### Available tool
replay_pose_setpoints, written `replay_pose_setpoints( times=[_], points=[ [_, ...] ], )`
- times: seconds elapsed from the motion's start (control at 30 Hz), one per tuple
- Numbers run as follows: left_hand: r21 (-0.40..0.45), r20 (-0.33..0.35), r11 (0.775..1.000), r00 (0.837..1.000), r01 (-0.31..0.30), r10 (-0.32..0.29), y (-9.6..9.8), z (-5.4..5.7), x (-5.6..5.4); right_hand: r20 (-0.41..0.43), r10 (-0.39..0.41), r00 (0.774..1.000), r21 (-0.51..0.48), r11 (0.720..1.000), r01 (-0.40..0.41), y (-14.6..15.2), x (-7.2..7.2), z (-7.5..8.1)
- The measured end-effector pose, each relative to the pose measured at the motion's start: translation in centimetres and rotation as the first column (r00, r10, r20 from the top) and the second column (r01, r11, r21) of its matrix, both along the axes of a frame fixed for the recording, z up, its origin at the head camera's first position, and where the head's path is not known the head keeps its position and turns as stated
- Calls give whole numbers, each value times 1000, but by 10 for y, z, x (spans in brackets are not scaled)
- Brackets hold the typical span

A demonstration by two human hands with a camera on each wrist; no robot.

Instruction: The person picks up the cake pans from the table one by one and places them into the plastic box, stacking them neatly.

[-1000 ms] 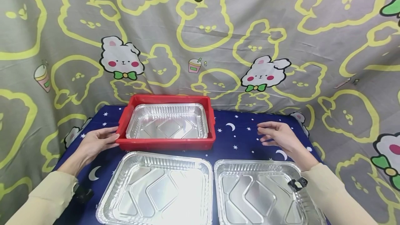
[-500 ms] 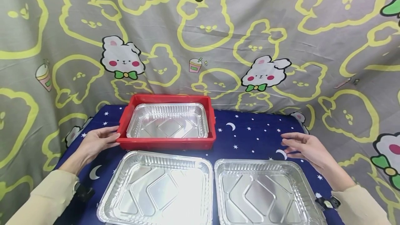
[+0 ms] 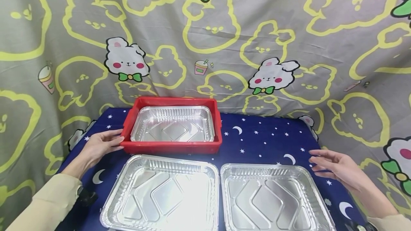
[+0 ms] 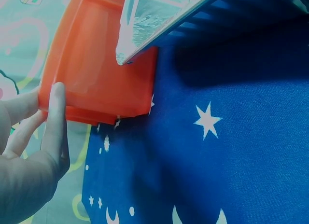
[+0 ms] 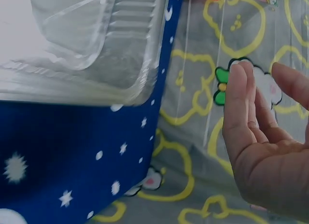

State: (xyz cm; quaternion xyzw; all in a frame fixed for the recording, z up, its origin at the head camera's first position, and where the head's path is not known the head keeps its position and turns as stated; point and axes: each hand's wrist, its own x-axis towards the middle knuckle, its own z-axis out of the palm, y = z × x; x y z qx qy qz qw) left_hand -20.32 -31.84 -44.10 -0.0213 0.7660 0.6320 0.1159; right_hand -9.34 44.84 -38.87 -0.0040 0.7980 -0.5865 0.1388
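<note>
At the back left of the table stands a red plastic tray (image 3: 171, 148) with a silver foil pan (image 3: 173, 131) lying inside it. My left hand (image 3: 97, 147) holds the tray's left end, fingers and thumb at the edge near the front corner; the left wrist view shows one fingertip against the red wall (image 4: 96, 84). Out over the table's right side, my right hand (image 3: 340, 168) holds nothing, its fingers loosely bent and the thumb apart. Two larger foil pans lie in front: one on the left (image 3: 167, 195), another on the right (image 3: 266, 202).
A dark blue cloth (image 3: 257, 138) with white stars and moons covers the table. Behind and at both sides hangs a grey curtain (image 3: 218, 17) with yellow cartoon outlines. The two front pans nearly touch along their facing rims.
My right hand has moved right and toward me, from above the right foil pan to beyond its right side. The left hand and the red tray have stayed in place.
</note>
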Motion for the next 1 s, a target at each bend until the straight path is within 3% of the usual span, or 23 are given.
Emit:
replay_pose_setpoints(
  times=[0.1, 0.3, 0.63, 0.87, 1.0],
  points=[
    [-16, 1, 1000, 1000, 2, -2, 0, 0, 0, 36, 5, 999, -65, 998, -3, 11, 7, -6],
    [-19, 5, 1000, 1000, 10, -9, -1, 0, -2, 98, -38, 994, -33, 999, 41, 25, 22, -16],
    [42, 20, 999, 1000, 14, -15, -2, 0, -4, 137, 35, 990, -188, 982, -9, 43, 38, -42],
    [18, 12, 1000, 1000, 13, -13, 2, 0, -3, 251, -42, 967, -105, 992, 70, 45, 45, -64],
    [-17, 12, 1000, 1000, 15, -14, 4, 1, -3, 307, -6, 952, -109, 993, 41, 46, 49, -74]
  ],
)
